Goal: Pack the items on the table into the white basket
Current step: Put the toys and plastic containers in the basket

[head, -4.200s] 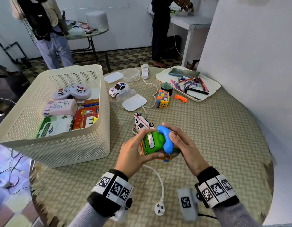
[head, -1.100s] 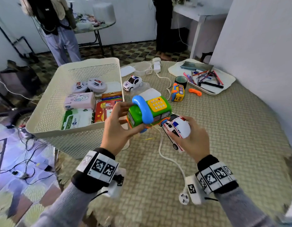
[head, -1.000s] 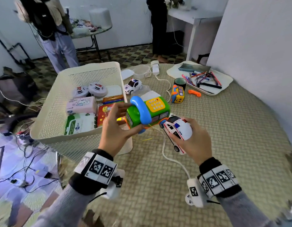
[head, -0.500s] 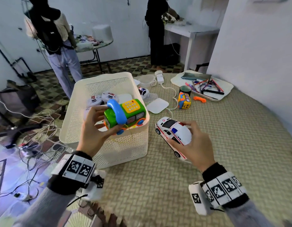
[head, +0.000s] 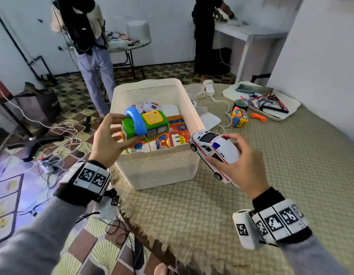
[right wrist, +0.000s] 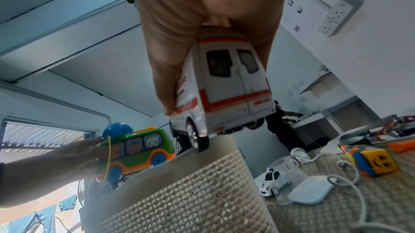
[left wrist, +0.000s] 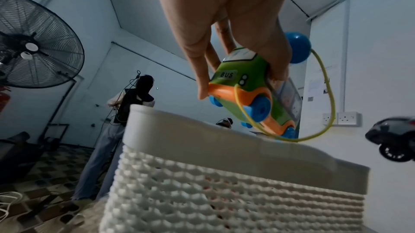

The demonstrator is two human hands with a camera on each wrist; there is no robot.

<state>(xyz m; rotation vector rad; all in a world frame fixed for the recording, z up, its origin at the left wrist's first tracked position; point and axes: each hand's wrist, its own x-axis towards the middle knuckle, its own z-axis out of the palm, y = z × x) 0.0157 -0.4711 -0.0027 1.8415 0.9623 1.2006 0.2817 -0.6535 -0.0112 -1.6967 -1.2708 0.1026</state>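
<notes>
White basket (head: 156, 171) sits at centre of the head view, on the left part of the desk (head: 271, 175); packets and small toys lie inside. Left hand (head: 107, 139) grips the green toy bus phone (head: 145, 127) by its end, above the basket's near rim, with its yellow cord (left wrist: 323, 94) looping below. Right hand (head: 241, 165) clasps the white toy ambulance (head: 214, 149) by its rear, nose tilted toward the basket's right corner, off the desk. On the desk to the right: yellow toy bus (head: 239, 117), small police car (right wrist: 272, 181), white cable (head: 221, 100), tray of pens (head: 271, 100).
</notes>
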